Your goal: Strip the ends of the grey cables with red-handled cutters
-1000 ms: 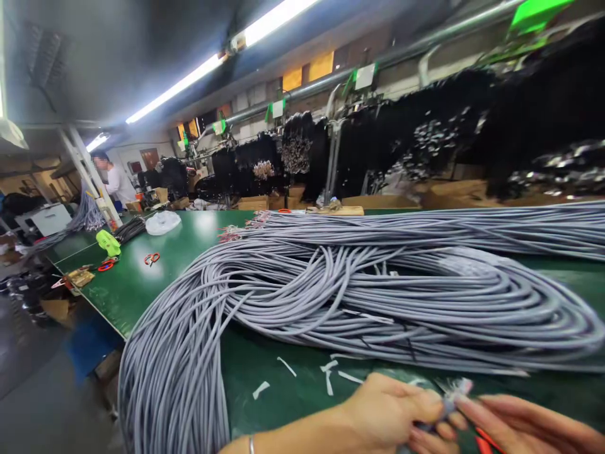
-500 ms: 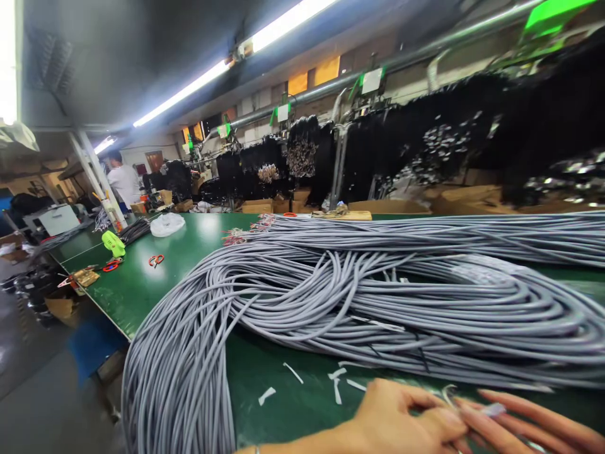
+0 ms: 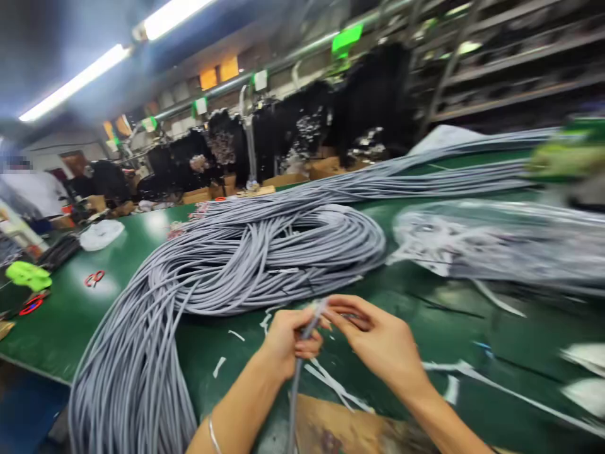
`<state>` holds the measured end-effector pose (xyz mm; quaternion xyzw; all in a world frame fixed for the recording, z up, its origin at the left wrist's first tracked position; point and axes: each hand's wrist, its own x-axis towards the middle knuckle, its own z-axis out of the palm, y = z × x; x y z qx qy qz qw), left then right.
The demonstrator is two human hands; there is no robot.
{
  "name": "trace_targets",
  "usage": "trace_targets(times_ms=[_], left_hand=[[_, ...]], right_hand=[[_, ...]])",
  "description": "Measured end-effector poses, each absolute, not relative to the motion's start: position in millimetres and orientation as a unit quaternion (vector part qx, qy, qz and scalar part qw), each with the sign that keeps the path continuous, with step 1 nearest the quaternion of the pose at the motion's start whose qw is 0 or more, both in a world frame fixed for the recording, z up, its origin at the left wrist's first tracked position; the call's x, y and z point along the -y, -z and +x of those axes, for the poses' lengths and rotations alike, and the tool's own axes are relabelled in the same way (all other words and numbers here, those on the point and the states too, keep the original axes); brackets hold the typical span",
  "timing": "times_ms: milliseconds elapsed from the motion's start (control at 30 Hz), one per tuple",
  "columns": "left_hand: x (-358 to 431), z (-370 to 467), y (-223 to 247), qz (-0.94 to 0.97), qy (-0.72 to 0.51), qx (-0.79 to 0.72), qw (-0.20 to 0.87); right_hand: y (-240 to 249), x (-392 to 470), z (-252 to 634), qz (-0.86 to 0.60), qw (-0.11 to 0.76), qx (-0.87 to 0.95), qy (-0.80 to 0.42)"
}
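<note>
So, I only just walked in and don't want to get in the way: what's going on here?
A person's left hand holds a grey cable near its upper end, and the fingers of the right hand are at that end; blur hides exactly what they do. Behind the hands, a large looped bundle of grey cables lies on the green table, with white strips scattered nearby. Red-handled scissors lie farther off, to the left.

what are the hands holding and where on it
A grey cable, held near its upper end: the left hand wraps just below the tip, and the right hand's fingers are at the tip.
</note>
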<state>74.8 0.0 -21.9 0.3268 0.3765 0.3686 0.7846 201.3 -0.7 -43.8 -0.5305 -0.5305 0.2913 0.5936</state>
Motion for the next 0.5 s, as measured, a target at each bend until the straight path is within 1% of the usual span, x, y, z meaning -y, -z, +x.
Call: trace_targets(times_ms=[67, 233, 367, 500], left_hand=[[-1.4, 74.2, 19.0, 0.331, -0.366, -0.376, 0.785], [-1.4, 76.0, 18.7, 0.33, -0.399, -0.367, 0.773], [0.8, 78.5, 19.4, 0.316, -0.372, -0.355, 0.797], [2.8, 80.4, 18.8, 0.337, -0.372, -0.349, 0.791]], right_hand=[[39.4, 0.4, 201.3, -0.545, 0.59, 0.528, -0.276], [32.3, 6.7, 201.3, -0.518, 0.632, 0.496, -0.294], [26.0, 11.9, 199.8, -0.47, 0.63, 0.534, -0.313], [22.7, 13.1, 200.8, -0.451, 0.635, 0.553, -0.293]])
